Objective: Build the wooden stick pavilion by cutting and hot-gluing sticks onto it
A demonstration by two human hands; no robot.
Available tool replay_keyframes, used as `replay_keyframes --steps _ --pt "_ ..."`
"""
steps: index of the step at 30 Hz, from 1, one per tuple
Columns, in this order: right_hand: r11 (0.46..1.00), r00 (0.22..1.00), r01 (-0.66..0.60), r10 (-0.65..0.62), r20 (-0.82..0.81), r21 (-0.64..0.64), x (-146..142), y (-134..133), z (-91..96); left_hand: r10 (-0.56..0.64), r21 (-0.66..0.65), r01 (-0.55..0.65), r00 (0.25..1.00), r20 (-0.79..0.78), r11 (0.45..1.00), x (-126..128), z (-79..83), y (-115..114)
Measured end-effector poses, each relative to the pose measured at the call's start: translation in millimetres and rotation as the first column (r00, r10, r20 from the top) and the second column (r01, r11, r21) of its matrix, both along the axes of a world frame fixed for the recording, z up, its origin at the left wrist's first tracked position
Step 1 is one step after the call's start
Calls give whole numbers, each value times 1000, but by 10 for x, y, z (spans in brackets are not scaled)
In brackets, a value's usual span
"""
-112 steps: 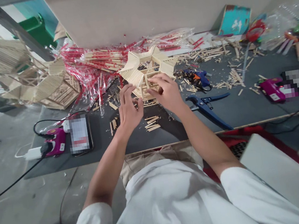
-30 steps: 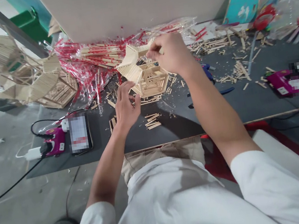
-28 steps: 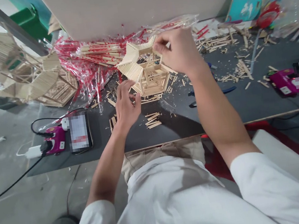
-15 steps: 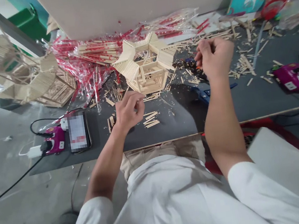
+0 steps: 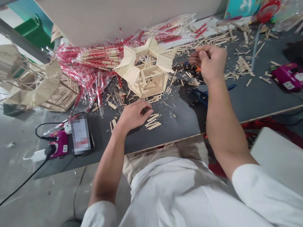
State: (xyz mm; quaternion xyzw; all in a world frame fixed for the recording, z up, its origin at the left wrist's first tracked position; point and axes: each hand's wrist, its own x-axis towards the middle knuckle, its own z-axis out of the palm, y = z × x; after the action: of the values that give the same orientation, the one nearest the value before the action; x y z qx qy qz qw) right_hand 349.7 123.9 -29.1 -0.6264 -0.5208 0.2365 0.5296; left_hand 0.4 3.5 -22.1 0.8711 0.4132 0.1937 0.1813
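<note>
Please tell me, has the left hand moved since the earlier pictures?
Yes: judged against the short sticks lying on the table, the left hand has moved toward them, away from the star-shaped stick model.

There are the wearer's two hands (image 5: 135, 115) (image 5: 213, 59), two purple sockets (image 5: 62, 139) (image 5: 285, 78), one blue cutter (image 5: 202, 96).

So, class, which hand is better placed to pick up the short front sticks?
Probably the left hand: it is beside the short sticks, while the right hand is farther back, beyond the blue cutter.
</note>
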Motion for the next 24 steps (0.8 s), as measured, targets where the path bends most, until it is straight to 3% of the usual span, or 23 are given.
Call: replay_keyframes --steps 7,14,20,22,24 --pt "999 998 6 -3 -55 54 -5 50 -55 -105 -45 101 990 -89 994 -37 2 31" --pt "994 994 74 -68 -91 75 2 15 -56 -75 -46 70 992 -102 996 -51 -35 42" --pt "994 988 106 -103 -117 18 154 121 -126 -63 -72 59 997 -52 996 -58 -63 59" --pt "991 989 135 -136 -59 -18 241 123 -132 -57 -79 54 997 -46 995 -52 -62 60" --pt "986 983 151 -143 116 -68 320 79 -119 -49 -80 45 998 -50 996 -45 -59 58"
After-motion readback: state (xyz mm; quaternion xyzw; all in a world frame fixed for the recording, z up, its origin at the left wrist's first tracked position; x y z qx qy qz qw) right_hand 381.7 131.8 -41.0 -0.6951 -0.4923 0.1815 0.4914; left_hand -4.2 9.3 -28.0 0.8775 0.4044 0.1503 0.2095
